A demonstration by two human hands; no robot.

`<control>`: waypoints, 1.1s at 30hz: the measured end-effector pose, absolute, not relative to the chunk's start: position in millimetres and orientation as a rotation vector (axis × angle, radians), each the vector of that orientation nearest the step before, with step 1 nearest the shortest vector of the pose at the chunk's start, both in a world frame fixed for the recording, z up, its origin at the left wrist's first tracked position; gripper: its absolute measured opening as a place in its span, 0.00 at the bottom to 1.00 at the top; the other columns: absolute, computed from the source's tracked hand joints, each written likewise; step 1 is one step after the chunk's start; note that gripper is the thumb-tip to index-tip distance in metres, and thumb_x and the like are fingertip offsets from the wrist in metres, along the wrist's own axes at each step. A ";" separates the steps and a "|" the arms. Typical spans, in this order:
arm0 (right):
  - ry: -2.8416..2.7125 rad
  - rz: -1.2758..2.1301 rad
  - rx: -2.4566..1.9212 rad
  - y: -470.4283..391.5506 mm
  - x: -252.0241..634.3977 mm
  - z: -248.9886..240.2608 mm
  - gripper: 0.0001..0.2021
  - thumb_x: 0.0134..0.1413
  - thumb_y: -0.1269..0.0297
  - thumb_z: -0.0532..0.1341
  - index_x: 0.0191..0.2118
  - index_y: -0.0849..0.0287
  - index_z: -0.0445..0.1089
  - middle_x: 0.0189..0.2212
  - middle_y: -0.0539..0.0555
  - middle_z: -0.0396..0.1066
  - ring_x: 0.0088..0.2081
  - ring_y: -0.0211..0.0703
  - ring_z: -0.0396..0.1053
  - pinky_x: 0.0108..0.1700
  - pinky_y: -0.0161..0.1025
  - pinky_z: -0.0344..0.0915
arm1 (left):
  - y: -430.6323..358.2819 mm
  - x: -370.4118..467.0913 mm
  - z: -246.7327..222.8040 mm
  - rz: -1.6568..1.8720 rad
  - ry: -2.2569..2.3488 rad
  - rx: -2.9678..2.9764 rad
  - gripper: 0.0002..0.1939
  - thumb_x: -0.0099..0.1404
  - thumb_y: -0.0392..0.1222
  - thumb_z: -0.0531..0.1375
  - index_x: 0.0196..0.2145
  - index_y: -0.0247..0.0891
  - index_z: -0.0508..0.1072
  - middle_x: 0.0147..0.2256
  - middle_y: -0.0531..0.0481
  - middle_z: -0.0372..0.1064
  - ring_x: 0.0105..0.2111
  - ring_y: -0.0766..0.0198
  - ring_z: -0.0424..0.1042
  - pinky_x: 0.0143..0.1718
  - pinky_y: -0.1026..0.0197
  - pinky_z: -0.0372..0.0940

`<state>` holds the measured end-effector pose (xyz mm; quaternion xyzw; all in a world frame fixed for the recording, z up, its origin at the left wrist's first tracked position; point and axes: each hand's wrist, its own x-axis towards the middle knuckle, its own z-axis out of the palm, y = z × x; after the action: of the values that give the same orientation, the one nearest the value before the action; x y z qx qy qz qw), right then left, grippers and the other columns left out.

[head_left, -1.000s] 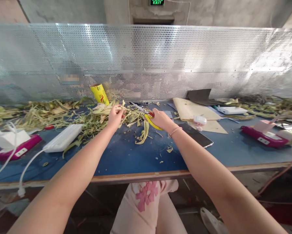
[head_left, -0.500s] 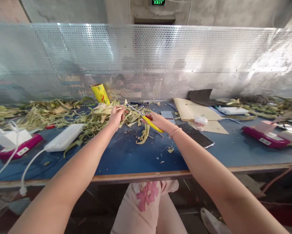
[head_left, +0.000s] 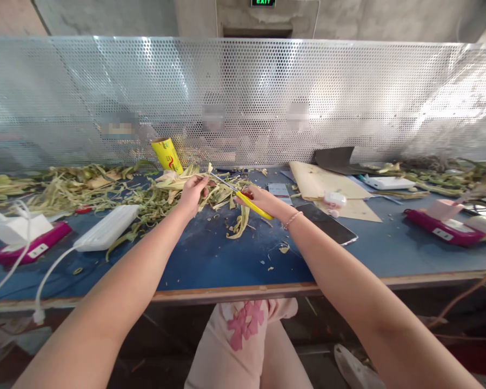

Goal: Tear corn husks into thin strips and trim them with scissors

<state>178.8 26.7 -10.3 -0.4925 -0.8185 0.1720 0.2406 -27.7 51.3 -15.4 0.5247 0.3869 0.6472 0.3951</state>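
My right hand point(head_left: 257, 195) is closed round the yellow handles of a pair of scissors point(head_left: 254, 206). Their metal blades point up and left, with the tips close to my left hand point(head_left: 194, 192). Its fingers pinch a pale dried husk strip point(head_left: 209, 168), whose end rises near the blade tips. Under and around my left hand lies a heap of dried plant strips point(head_left: 153, 202). A loose curled husk point(head_left: 240, 224) lies on the blue table between my arms.
A yellow cardboard tube point(head_left: 167, 155) leans behind the heap. At left are a white power bank point(head_left: 108, 228) and a magenta power strip point(head_left: 32, 244). A dark tablet point(head_left: 327, 224) and brown paper point(head_left: 326, 181) lie right. A perforated metal screen point(head_left: 259, 81) stands behind.
Both hands and the scissors stay almost in place. The view has shifted very slightly; small scraps near my right forearm look a little different.
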 end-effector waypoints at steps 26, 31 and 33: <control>-2.240 0.429 -1.305 28.6 177.5 -11.0 0.20 0.47 0.42 0.53 0.28 0.56 0.57 0.25 0.49 0.64 0.28 0.39 0.62 0.31 0.35 0.56 | 45.7 -26.4 -12.2 1.542 0.963 1.361 0.08 0.52 0.35 0.59 0.20 0.34 0.63 0.19 0.52 0.67 0.13 0.77 0.54 0.15 0.70 0.49; -2.247 0.350 -1.317 26.7 175.2 -10.2 0.20 0.48 0.42 0.52 0.28 0.57 0.59 0.24 0.50 0.64 0.26 0.38 0.62 0.29 0.34 0.55 | 46.2 -25.8 -11.9 1.553 0.965 1.344 0.08 0.51 0.36 0.60 0.20 0.35 0.63 0.19 0.52 0.67 0.13 0.77 0.55 0.15 0.70 0.49; -2.245 0.293 -1.333 24.1 175.0 -7.5 0.20 0.49 0.43 0.52 0.27 0.57 0.60 0.23 0.50 0.64 0.26 0.38 0.61 0.28 0.33 0.54 | 45.8 -25.8 -11.2 1.551 0.947 1.346 0.08 0.51 0.36 0.60 0.20 0.35 0.63 0.19 0.53 0.67 0.14 0.77 0.56 0.15 0.70 0.50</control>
<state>175.0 24.1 -7.5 -0.4908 -0.8264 0.1079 0.2543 -25.8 45.8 -11.2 0.5385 0.3790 0.6205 0.4259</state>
